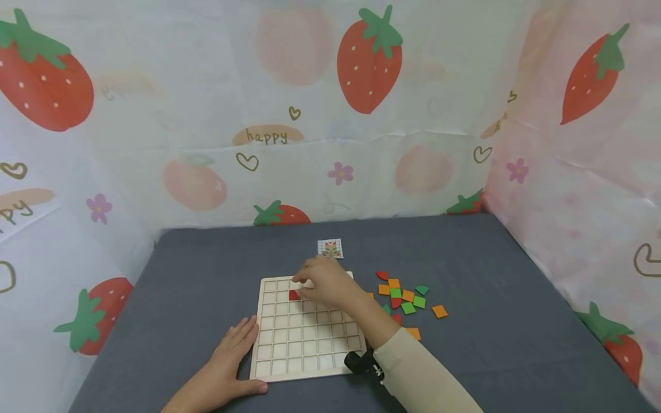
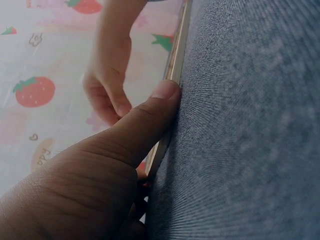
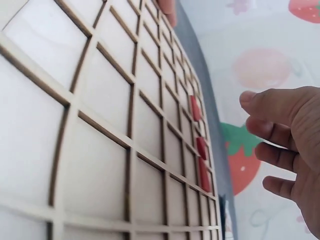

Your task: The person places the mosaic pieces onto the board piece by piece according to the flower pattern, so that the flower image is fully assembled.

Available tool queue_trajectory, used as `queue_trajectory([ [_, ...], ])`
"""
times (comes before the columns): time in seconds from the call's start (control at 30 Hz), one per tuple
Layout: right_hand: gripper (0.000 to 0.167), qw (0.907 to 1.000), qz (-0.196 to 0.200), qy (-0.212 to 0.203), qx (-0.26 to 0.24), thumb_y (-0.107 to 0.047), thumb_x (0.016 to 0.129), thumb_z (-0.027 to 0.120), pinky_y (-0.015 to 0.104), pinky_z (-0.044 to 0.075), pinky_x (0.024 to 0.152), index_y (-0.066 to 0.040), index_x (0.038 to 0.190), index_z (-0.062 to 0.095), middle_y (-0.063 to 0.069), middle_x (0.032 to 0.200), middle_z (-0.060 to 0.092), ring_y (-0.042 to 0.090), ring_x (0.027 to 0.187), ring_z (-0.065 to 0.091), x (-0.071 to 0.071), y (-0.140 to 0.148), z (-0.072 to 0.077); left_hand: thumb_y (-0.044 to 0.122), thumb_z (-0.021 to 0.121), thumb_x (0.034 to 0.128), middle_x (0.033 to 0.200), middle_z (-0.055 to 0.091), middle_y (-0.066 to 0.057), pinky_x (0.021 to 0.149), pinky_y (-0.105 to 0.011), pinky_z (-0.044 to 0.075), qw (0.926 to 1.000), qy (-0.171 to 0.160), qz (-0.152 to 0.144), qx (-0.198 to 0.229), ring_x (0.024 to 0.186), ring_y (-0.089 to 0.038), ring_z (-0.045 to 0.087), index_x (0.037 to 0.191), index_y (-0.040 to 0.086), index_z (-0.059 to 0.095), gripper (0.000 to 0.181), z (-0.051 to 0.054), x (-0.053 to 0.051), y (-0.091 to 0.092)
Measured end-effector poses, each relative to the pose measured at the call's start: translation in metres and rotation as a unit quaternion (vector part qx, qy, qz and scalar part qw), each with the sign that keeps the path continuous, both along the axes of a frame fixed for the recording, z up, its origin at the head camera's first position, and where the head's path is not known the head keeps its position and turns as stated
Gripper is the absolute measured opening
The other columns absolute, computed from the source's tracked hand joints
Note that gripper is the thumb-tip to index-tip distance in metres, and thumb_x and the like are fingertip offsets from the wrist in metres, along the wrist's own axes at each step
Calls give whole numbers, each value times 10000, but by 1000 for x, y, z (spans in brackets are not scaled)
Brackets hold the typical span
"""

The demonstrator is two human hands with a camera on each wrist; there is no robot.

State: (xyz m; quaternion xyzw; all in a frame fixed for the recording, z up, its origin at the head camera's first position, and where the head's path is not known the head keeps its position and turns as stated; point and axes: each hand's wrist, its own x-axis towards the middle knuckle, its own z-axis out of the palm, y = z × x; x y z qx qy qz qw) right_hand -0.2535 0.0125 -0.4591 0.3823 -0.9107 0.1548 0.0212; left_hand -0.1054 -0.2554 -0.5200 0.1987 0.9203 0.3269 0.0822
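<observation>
Loosely parted, empty right fingers [image 3: 275, 153] hover over a board [image 1: 294, 349] the left fingers [image 1: 244, 331] touch

A pale board [image 2: 179, 46], seen edge-on, is touched by the thumb [image 2: 147, 114] of the left hand [image 2: 90, 172]; its other fingers are mostly hidden. Beyond, the right hand [image 2: 107, 95] is held fingers downward before a strawberry-printed backdrop [image 2: 65, 55]. The right side is filled by grey cloth [image 2: 255, 120].
</observation>
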Motion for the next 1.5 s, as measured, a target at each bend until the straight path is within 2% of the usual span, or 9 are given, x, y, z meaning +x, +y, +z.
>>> queue_trajectory([
  [0.17,259,9996,94,195,-167,-304,955,752,455,477,1013,-209,1195,777,-65,1119,711,152,1073,630,4,16,14,701,778,739,1694,180,-202,1075,-6,-147,10000,-38,43,-50,1561,-441,122,1603,-20,266,1236,1,-1,-1],
  [0.23,255,9994,76,288,-189,-304,952,756,482,467,1024,-221,1192,776,-76,1114,707,154,1100,632,6,24,17,704,775,739,1691,185,-206,1080,-9,-147,10000,-12,25,-61,1560,-442,128,1600,-25,270,1236,1,-1,-1],
  [0.47,219,9982,-9,563,-198,-286,941,769,475,472,974,-260,1158,774,-74,1102,699,177,1036,588,15,56,29,699,772,747,1693,175,-207,1074,-4,-152,9999,-97,11,-69,1561,-443,127,1603,-20,265,1227,0,-1,-1],
  [0.67,230,9970,-196,701,-249,-274,924,788,471,462,1013,-262,1153,772,-74,1089,689,185,1088,585,26,87,41,704,770,747,1699,162,-193,1067,-3,-156,9998,-195,56,-62,1568,-430,105,1609,-8,252,1232,0,0,0],
  [0.87,268,9951,-370,796,-445,-236,900,815,514,449,1040,-240,1166,776,-46,1119,696,218,1123,589,31,116,53,698,773,750,1697,179,-187,1093,-20,-152,9999,-38,84,-75,1567,-424,121,1605,-15,262,1224,-1,1,0],
  [1.17,275,9928,-559,878,-593,-253,894,821,514,460,973,-232,1164,781,-53,1105,709,213,1097,589,32,150,44,699,777,746,1697,179,-189,1089,-18,-155,9998,-62,142,-115,1565,-427,124,1603,-12,274,1222,1,2,2],
  [1.37,284,9912,-588,920,-746,-196,868,842,545,473,956,-204,1146,783,-13,1113,717,247,1102,604,30,168,39,683,796,733,1708,141,-172,1061,-17,-149,9992,-295,254,64,1578,-401,81,1618,20,252,1233,1,2,1],
  [1.43,287,9911,-623,882,-783,-202,871,840,555,471,967,-192,1152,781,3,1124,717,258,1113,603,30,173,39,676,799,735,1708,143,-168,1069,-24,-148,9994,-229,243,60,1577,-403,85,1618,23,252,1227,0,2,0],
  [1.5,291,9909,-676,819,-823,-210,878,833,566,465,975,-185,1163,778,15,1141,715,267,1125,598,29,179,36,669,799,744,1703,167,-175,1090,-31,-146,9998,-26,172,15,1568,-421,114,1609,6,269,1212,-1,3,0],
])
